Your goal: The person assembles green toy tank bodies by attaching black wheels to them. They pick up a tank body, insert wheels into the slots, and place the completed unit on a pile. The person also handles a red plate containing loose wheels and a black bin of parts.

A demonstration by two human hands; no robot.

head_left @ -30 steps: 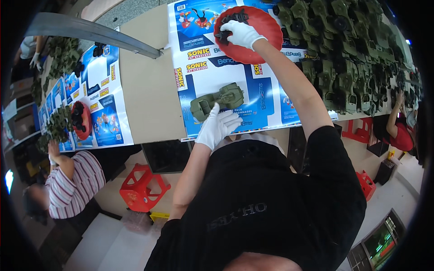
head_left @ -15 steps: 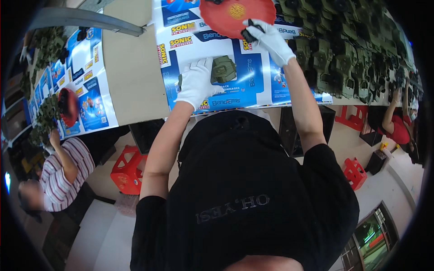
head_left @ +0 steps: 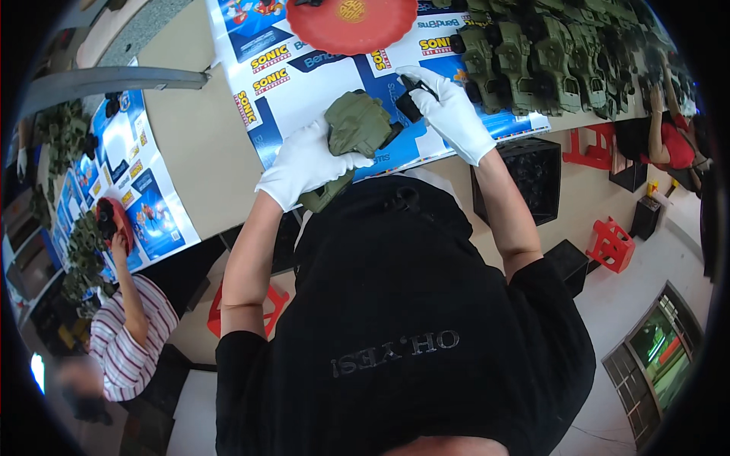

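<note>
My left hand [head_left: 300,163], in a white glove, is closed round an olive-green toy truck [head_left: 357,123], tilted above the table's near edge. Part of the truck's body shows below that hand, and a dark wheel shows on its right side. My right hand [head_left: 454,120], gloved as well, pinches a small black plastic part [head_left: 409,106] just right of the truck, with a narrow gap between them. What kind of part it is I cannot make out. Beyond both hands a red scalloped tray [head_left: 350,36] lies with a few black pieces [head_left: 308,2] at its far side.
Colourful printed sheets [head_left: 293,106] cover the table. Rows of green toy trucks [head_left: 551,64] stand at the right. A metal bar [head_left: 114,78] crosses the upper left. Below the table are a black crate [head_left: 521,182] and red stools [head_left: 610,245]. A co-worker in stripes [head_left: 137,327] sits left.
My left hand has lifted the truck off the sheet and tipped it toward me. My right hand has come from the tray's edge to beside the truck, bringing the black part.
</note>
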